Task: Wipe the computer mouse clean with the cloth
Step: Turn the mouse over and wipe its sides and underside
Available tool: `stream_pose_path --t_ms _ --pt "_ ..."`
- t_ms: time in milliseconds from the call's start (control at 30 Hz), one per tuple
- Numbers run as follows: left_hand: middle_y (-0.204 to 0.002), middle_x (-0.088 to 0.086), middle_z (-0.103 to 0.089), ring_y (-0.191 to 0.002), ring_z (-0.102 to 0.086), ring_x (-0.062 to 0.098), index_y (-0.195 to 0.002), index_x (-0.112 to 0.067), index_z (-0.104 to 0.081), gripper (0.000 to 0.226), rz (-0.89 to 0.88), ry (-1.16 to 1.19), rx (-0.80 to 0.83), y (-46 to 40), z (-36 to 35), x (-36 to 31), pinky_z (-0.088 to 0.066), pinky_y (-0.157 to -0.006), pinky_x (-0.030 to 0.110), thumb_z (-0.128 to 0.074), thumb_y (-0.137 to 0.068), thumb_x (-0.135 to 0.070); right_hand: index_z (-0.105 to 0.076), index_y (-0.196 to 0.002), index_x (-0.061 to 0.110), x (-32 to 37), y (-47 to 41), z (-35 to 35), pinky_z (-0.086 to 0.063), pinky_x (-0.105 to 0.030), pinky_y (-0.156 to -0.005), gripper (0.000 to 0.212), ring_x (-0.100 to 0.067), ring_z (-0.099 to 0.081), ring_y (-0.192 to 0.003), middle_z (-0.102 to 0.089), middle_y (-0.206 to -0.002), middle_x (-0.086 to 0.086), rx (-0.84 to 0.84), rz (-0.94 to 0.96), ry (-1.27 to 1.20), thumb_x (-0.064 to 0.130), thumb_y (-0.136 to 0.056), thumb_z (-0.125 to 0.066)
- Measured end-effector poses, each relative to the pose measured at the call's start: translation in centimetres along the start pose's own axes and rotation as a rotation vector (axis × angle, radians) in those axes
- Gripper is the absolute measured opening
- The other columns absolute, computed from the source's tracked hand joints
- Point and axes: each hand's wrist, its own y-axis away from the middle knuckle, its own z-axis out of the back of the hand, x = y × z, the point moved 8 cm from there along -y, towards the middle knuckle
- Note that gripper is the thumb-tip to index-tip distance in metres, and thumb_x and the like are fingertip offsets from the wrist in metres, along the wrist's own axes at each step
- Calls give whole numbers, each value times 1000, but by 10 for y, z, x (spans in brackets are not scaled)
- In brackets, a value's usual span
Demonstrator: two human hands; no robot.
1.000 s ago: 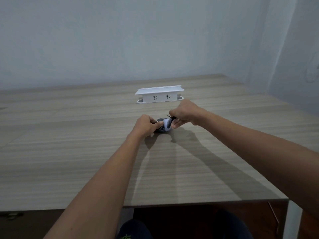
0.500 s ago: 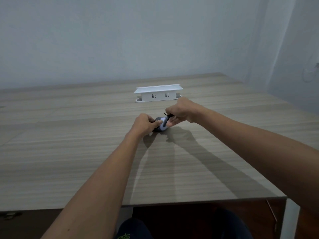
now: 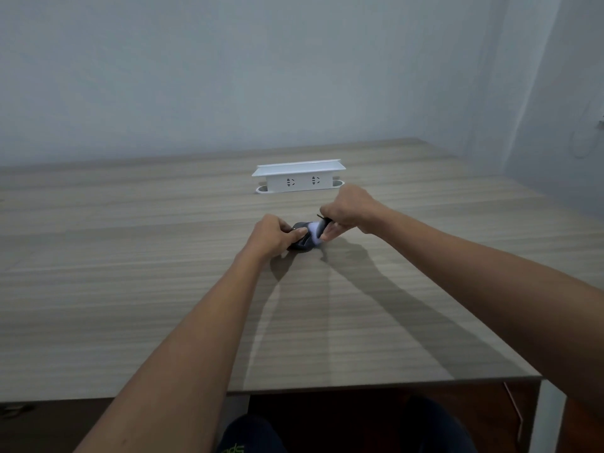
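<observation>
A small dark computer mouse (image 3: pixel 301 241) rests on the wooden table (image 3: pixel 130 273), near its middle. My left hand (image 3: pixel 273 235) grips the mouse from its left side, thumb and fingers closed on it. My right hand (image 3: pixel 346 212) is closed on a small pale cloth (image 3: pixel 314 232) and presses it against the right side of the mouse. Most of the cloth is hidden inside my fingers; a thin dark strand sticks out at the top of that hand.
A white power socket box (image 3: pixel 299 179) with a flat lid stands just behind my hands. The table's front edge (image 3: pixel 359 385) is close to my body, with a white leg (image 3: pixel 545 416) at the right corner. Walls close in behind and to the right.
My right hand has slid the cloth back and forth over the mouse's right side by a small amount. My left hand keeps its hold on the mouse.
</observation>
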Motion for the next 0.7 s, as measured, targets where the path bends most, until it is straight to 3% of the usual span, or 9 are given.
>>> stream_pose_path --t_ms 67,167,300,467,600,700 --pt "-55 3 -54 -49 -43 11 -86 2 -76 42 3 10 -7 1 -1 0 -33 -49 26 -72 -89 -40 -61 -82 2 -5 -3 3 -58 -37 -63 9 -37 -76 -85 -77 -85 -22 -27 28 35 9 -78 -58" --pt "-59 5 -58 -50 -45 12 -84 1 -75 41 2 1 -6 0 1 0 -34 -49 26 -72 -89 -40 -64 -102 -16 -14 2 -7 -61 -47 -87 27 -34 -77 -77 -76 -78 -23 129 -26 -28 3 -85 -56" --pt "-69 10 -66 -57 -52 15 -88 3 -76 42 -9 12 1 -2 0 0 -39 -54 27 -72 -89 -39 -61 -108 -19 -17 8 -14 -62 -38 -86 25 -29 -77 -72 -76 -80 -24 270 -36 -91 2 -94 -57" --pt "-77 17 -71 -67 -54 21 -92 1 -78 43 5 23 -8 -1 -1 2 -39 -60 29 -72 -88 -41 -65 -108 -17 -21 3 -2 -62 -28 -62 23 -26 -72 -68 -74 -90 -25 105 58 -50 -3 -93 -55" --pt "-73 13 -68 -62 -53 18 -89 3 -76 43 -2 17 -10 -2 0 2 -38 -57 27 -73 -88 -40 -70 -100 -17 -19 11 -14 -62 -38 -85 25 -31 -77 -80 -77 -84 -22 250 47 -32 1 -92 -54" --pt "-69 9 -65 -60 -52 17 -85 2 -76 41 -5 18 4 -1 0 0 -39 -54 26 -72 -89 -39 -66 -102 -19 -17 11 -15 -62 -38 -86 26 -31 -77 -80 -77 -82 -24 304 21 -67 4 -96 -56"
